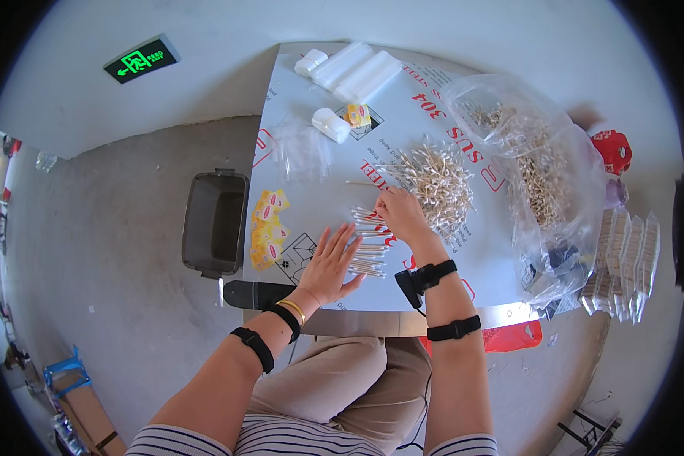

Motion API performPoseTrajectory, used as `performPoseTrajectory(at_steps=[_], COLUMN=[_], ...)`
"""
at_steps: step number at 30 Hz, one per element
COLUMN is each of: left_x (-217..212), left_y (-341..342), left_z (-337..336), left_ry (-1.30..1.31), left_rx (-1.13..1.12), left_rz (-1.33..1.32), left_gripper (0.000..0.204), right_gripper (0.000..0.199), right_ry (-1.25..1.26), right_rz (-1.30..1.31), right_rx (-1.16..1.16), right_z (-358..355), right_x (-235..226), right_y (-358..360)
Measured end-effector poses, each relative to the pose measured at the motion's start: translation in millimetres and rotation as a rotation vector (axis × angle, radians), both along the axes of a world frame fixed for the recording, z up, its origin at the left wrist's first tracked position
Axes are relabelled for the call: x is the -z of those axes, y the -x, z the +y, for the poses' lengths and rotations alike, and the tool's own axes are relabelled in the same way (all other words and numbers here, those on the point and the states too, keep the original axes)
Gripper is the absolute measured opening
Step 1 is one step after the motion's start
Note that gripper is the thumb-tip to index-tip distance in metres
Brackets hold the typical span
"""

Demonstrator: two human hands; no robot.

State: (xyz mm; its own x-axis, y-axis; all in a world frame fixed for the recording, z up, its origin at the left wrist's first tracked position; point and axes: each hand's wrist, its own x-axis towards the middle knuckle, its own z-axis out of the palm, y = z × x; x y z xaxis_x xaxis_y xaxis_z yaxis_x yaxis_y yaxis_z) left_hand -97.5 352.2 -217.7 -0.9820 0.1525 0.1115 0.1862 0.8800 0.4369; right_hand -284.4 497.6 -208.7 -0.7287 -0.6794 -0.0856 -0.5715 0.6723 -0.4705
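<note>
Left hand, fingers spread, rests on cotton swabs lying crosswise, left to right.

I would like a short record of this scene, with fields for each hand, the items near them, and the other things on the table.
left hand: left hand lies flat, fingers spread, on the row of cotton swabs
right hand: right hand touches the far end of that row, beside the loose swab pile; whether it pinches a swab cannot be told
table: white sheet-covered table
left of hands: yellow packets
far side: white plastic boxes
right side: clear bag of swabs
floor: grey bin
</note>
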Motion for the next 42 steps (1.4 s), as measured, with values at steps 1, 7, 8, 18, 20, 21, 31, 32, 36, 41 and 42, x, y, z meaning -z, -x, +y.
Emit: performPoseTrajectory(at_steps=[1, 7, 8, 18, 20, 21, 31, 32, 36, 41, 42], left_x=[-0.1, -0.3, -0.5, -1.6, -2.2, -2.0, -2.5, -2.6, -0.2, -0.5, -1.0], left_y=[0.1, 0.1, 0.3, 0.0, 0.3, 0.9, -1.3, -2.0, 0.5, -0.6, -0.2], left_z=[0.2, -0.1, 0.3, 0.0, 0.1, 1.3, -4.4, -3.9, 2.0, -0.1, -0.1], left_ry=[-0.001, -0.002, -0.003, 0.019, 0.016, 0.007, 0.045, 0.046, 0.038, 0.005, 0.006], left_rx=[0.001, 0.004, 0.005, -0.005, -0.001, 0.004, 0.001, 0.0, 0.014, 0.01, 0.013], left_rz=[-0.003, -0.001, 0.0, -0.031, -0.037, -0.034, -0.037, -0.037, -0.052, -0.031, -0.036], left_gripper=[0.07, 0.07, 0.07, 0.071, 0.072, 0.072, 0.073, 0.073, 0.073, 0.072, 0.072], right_gripper=[0.008, 0.008, 0.008, 0.005, 0.004, 0.005, 0.019, 0.019, 0.022, 0.014, 0.012], right_ry=[-0.008, -0.059, -0.06, 0.145, 0.196, 0.127, 0.037, 0.038, -0.109, -0.278, -0.291], right_rz=[0.011, -0.019, -0.019, 0.138, 0.21, 0.207, 0.257, 0.257, 0.41, 0.321, 0.289], right_rx=[-0.001, -0.01, -0.009, 0.095, 0.123, 0.111, 0.181, 0.18, 0.142, 0.107, 0.089], right_z=[0.0, -0.2, 0.0, -35.3, -45.0, -45.5, -24.4, -24.9, -17.0, -23.1, -26.7], right_x=[-1.3, -9.0, -7.6, -12.9, -14.2, -8.8, -26.7, -24.6, -16.5, -22.4, -20.8], right_y=[-0.4, -2.3, -1.2, 7.9, 10.7, 13.0, 25.8, 33.2, 62.8, 69.8, 67.0])
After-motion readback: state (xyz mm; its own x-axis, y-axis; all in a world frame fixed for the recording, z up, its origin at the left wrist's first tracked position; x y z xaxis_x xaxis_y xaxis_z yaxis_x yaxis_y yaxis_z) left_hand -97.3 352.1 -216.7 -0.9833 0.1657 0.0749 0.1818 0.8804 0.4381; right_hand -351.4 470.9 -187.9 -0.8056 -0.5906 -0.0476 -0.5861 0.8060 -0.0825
